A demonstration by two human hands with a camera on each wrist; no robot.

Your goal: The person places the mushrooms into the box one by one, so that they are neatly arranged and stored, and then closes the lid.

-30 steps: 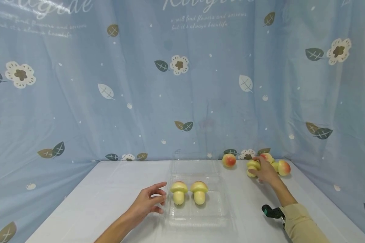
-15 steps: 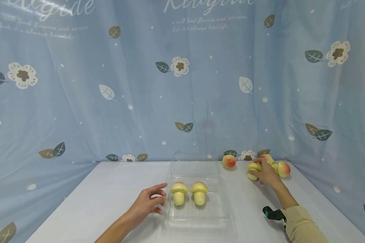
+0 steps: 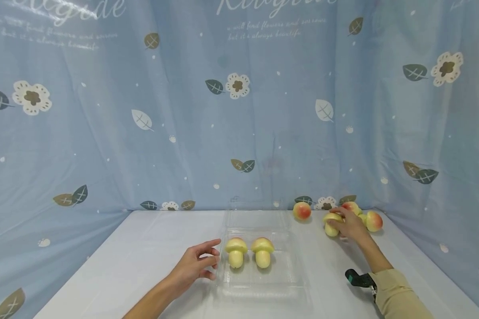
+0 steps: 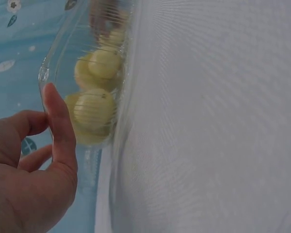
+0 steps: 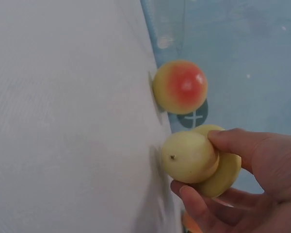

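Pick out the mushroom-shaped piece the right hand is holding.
The piece nearest the lone red-blushed one in the head view: the right hand pinches its cap, while none of the others is gripped.

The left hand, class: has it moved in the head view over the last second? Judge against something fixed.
No: against the curtain, the left hand shows no clear shift either way, staying beside the clear container.

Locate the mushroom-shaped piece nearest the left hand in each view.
Head: the mushroom-shaped piece is below centre, in the clear container beside the left hand.
Left wrist: left of centre, the one lowest in the picture.
Right wrist: not in it.
Shared landmark: the blue curtain.
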